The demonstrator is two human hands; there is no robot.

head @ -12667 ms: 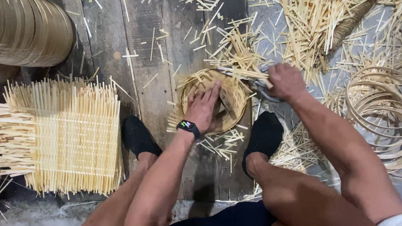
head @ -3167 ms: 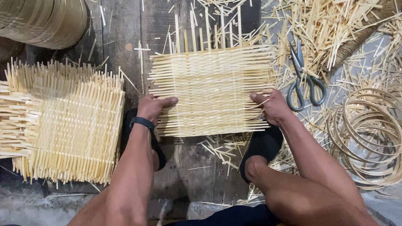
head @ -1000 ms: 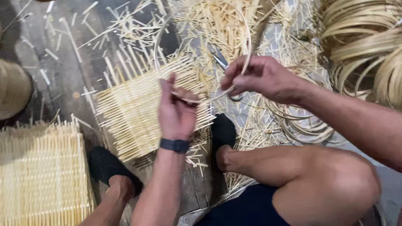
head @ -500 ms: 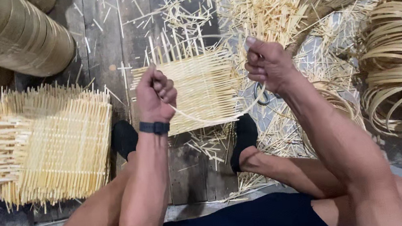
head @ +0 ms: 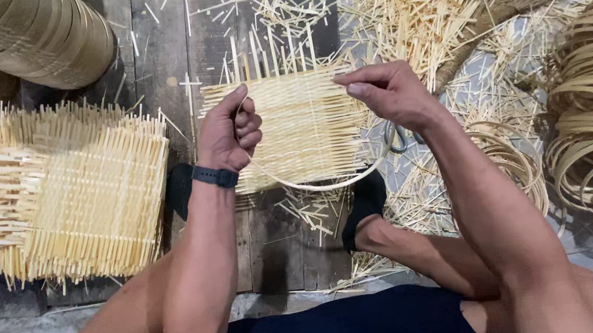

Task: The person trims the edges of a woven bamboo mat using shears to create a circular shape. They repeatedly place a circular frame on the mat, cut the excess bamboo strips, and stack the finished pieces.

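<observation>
Two hands hold one long, thin, pale bamboo strip (head: 320, 184) bent into a sagging loop above a square woven mat of pale bamboo slats (head: 292, 126). The left hand (head: 228, 131) is clenched around one end of the strip, above the mat's left edge; the right hand (head: 392, 94) pinches the other end between thumb and fingers, above the mat's right edge. The mat lies flat on the dark wooden plank floor (head: 159, 49), its weave looking complete, but slat ends bristle untrimmed from its far edge, and the strip is not yet a closed ring or fastened to it. Left of the mat rests a stack of similar woven bamboo mats (head: 79, 189). Right of the mat, grey-handled scissors (head: 398, 137) lie partly hidden beneath the right hand, and further right, coiled bamboo hoops (head: 591, 106) are piled.
</observation>
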